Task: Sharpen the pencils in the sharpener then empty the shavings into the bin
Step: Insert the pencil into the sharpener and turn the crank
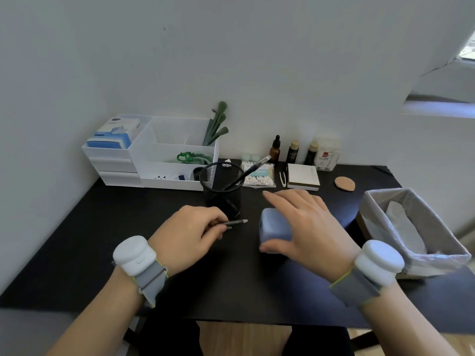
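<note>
A pale blue sharpener (273,227) stands on the black desk (102,240), its opening facing left. My right hand (305,224) lies over its top and right side, fingers spread and mostly straight, thumb against its near end. My left hand (190,232) pinches two dark pencils (235,222) whose tips point right, a short gap from the sharpener. A black mesh pen cup (222,187) behind them holds one more pencil. The bin (380,201), lined with clear plastic, stands at the desk's right edge.
A white desk organiser (154,160) with drawers and green tools fills the back left. Cotton swabs (258,174), a white box (303,177), small bottles (293,151) and a cork disc (345,183) line the back. Bare desk lies at the front.
</note>
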`<state>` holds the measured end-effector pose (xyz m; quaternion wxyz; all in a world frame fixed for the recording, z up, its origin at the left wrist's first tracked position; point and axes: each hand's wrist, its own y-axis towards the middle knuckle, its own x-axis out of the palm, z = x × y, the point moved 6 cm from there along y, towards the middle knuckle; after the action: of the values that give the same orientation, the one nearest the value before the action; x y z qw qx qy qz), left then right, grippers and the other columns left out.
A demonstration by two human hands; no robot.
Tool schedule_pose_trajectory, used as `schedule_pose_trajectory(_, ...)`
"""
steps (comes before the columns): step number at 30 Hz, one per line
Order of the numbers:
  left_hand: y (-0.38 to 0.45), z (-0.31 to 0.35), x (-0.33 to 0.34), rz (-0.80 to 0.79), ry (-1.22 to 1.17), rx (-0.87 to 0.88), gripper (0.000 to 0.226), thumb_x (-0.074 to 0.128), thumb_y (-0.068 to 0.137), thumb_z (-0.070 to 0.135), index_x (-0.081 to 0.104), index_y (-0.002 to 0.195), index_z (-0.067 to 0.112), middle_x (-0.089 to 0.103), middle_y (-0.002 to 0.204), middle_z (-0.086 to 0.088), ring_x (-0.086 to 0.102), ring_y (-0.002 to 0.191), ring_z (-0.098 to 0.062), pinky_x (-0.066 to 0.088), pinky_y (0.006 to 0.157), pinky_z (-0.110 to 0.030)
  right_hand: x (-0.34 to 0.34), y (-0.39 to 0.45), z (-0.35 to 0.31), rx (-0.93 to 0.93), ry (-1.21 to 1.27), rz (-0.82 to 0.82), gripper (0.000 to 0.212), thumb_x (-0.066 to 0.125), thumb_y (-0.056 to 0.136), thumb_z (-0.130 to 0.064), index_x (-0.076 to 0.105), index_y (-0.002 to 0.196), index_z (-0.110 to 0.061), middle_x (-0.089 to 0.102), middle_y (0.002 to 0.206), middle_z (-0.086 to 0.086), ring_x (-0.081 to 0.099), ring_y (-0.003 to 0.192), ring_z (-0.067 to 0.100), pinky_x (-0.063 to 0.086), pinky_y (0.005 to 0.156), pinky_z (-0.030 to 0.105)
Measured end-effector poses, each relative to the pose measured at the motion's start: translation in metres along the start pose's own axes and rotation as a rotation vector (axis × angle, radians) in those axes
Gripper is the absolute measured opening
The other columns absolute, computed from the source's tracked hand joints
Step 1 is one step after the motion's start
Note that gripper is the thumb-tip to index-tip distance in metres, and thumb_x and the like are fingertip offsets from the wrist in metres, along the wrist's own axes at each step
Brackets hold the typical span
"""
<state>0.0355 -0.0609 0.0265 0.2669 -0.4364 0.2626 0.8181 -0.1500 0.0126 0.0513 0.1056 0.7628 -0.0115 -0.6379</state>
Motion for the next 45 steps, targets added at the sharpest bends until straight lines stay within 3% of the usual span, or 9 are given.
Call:
schedule_pose_trajectory(3, 0.005, 0.006, 0.007, -0.014, -0.008, 0.014, 0.008, 0.06, 0.093, 0.029, 0.065, 0.098, 0.033, 0.067, 0.076, 0.021, 0.062, 0.073, 0.003, 0.054, 0.073, -0.029, 0.006, -0.006, 0.013, 0.035, 0.041, -0.066, 0.09, 0.067, 0.077, -0.06, 0.026, 0.15, -0.028, 0.04, 0.144, -0.01, 0.036, 0.134, 0.015, 0.03, 0.11, 0.033)
schedule_pose_trajectory(8, 0.011, 0.014, 0.013, -0.016, 0.005, 0.035, 0.008, 0.059, 0.093, 0.029, 0.066, 0.096, 0.032, 0.066, 0.075, 0.021, 0.061, 0.073, 0.003, 0.053, 0.072, -0.029, 0.014, -0.01, 0.017, 0.023, 0.106, -0.057, 0.076, 0.067, 0.083, -0.048, 0.031, 0.147, -0.029, 0.041, 0.141, -0.011, 0.043, 0.127, 0.014, 0.04, 0.104, 0.032)
schedule_pose_trajectory(24, 0.02, 0.027, 0.021, -0.009, 0.059, 0.129, 0.016, 0.054, 0.094, 0.028, 0.069, 0.101, 0.029, 0.064, 0.082, 0.016, 0.06, 0.08, -0.002, 0.052, 0.076, -0.031, 0.017, -0.01, 0.02, -0.007, 0.151, -0.01, 0.074, 0.067, 0.084, -0.046, 0.032, 0.147, -0.028, 0.042, 0.14, -0.01, 0.044, 0.124, 0.015, 0.044, 0.1, 0.033)
schedule_pose_trajectory(41, 0.023, 0.032, 0.019, 0.05, 0.128, 0.218, 0.025, 0.055, 0.091, 0.033, 0.074, 0.104, 0.022, 0.073, 0.09, 0.008, 0.068, 0.084, -0.012, 0.056, 0.074, -0.033, 0.02, -0.01, 0.022, -0.025, 0.151, 0.012, 0.075, 0.067, 0.084, -0.046, 0.033, 0.147, -0.027, 0.043, 0.14, -0.01, 0.045, 0.123, 0.016, 0.045, 0.099, 0.035)
schedule_pose_trajectory(45, 0.022, 0.031, 0.02, 0.055, 0.106, 0.209, 0.025, 0.059, 0.089, 0.032, 0.073, 0.108, 0.022, 0.072, 0.094, 0.011, 0.067, 0.083, -0.007, 0.056, 0.076, -0.031, 0.019, -0.011, 0.024, -0.03, 0.157, 0.021, 0.076, 0.066, 0.084, -0.048, 0.031, 0.148, -0.03, 0.042, 0.14, -0.012, 0.044, 0.125, 0.015, 0.044, 0.1, 0.035)
